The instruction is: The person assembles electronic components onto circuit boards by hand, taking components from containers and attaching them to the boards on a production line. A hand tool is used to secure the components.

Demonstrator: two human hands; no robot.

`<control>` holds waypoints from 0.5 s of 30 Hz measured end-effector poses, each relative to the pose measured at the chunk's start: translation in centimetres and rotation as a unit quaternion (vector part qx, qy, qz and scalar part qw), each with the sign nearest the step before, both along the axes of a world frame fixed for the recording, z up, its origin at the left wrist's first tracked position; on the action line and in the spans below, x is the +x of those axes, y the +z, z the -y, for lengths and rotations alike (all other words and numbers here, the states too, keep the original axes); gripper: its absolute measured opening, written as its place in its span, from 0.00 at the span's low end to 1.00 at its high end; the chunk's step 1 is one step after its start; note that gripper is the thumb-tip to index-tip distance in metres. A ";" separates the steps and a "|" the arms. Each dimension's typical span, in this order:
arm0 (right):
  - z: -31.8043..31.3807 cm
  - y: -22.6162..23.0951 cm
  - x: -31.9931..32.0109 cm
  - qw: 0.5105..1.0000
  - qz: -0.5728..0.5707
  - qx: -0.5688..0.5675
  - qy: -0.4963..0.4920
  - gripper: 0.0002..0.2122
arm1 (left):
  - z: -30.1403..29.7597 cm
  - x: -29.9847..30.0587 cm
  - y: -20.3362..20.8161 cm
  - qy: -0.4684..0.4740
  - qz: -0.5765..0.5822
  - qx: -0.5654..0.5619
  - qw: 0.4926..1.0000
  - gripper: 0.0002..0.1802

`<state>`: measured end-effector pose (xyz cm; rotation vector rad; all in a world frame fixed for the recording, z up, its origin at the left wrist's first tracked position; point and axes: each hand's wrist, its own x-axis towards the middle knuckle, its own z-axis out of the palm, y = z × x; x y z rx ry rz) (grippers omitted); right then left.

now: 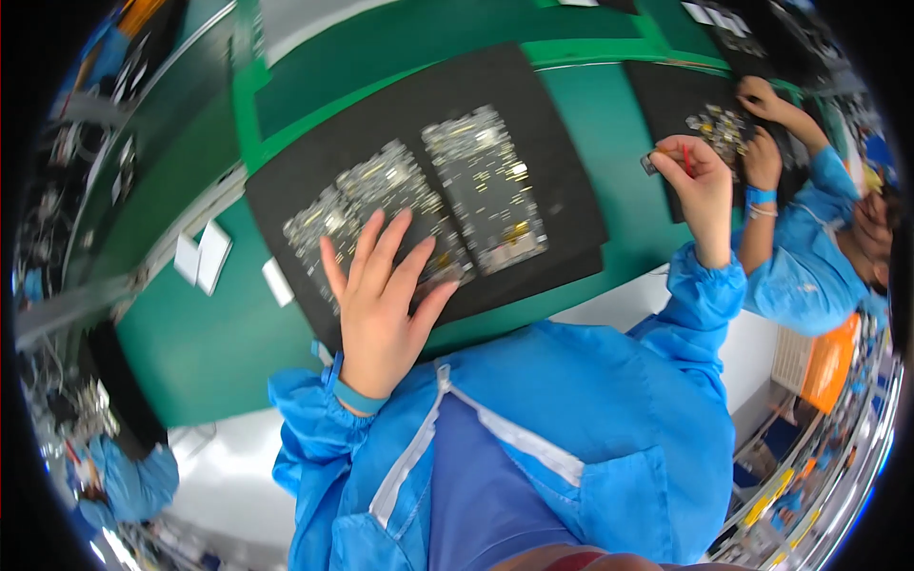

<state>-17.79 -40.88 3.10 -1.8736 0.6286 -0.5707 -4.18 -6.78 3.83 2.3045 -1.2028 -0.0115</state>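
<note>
My left hand lies with fingers spread over the lower part of two slim phone-sized electronic assemblies, placed side by side. Bare components show at the top of the middle assembly; the left assembly is partly covered by my fingers. To their right a third assembly lies apart, untouched. All sit on a black foam mat. Raised off to the right, my right hand pinches a small dark part between thumb and fingertips. A thin red piece shows at those fingers; what it belongs to is unclear.
A co-worker's hands handle a pile of small parts on another black mat at the right. White cards lie on the green table at the left. A raised green-edged frame borders the far side.
</note>
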 end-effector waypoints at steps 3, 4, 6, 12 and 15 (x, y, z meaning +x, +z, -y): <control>-6.1 2.0 2.8 0.986 -0.034 0.024 0.160 0.05 | -2.2 0.3 -0.7 0.009 -0.019 -0.003 1.000 0.25; -7.6 2.3 3.8 0.970 -0.048 0.001 0.239 0.04 | -2.5 0.2 -0.8 0.006 -0.021 0.006 1.000 0.26; -10.6 2.3 6.1 0.944 -0.042 -0.056 0.322 0.03 | -3.1 -0.1 -1.6 0.000 -0.030 0.021 0.999 0.33; -15.7 -0.4 10.2 0.894 -0.037 -0.161 0.416 0.04 | -3.6 -0.4 -2.5 0.025 -0.017 0.024 0.999 0.37; -16.1 -0.9 10.4 0.888 -0.048 -0.174 0.423 0.04 | -3.6 -0.5 -3.0 0.029 -0.015 0.020 0.999 0.37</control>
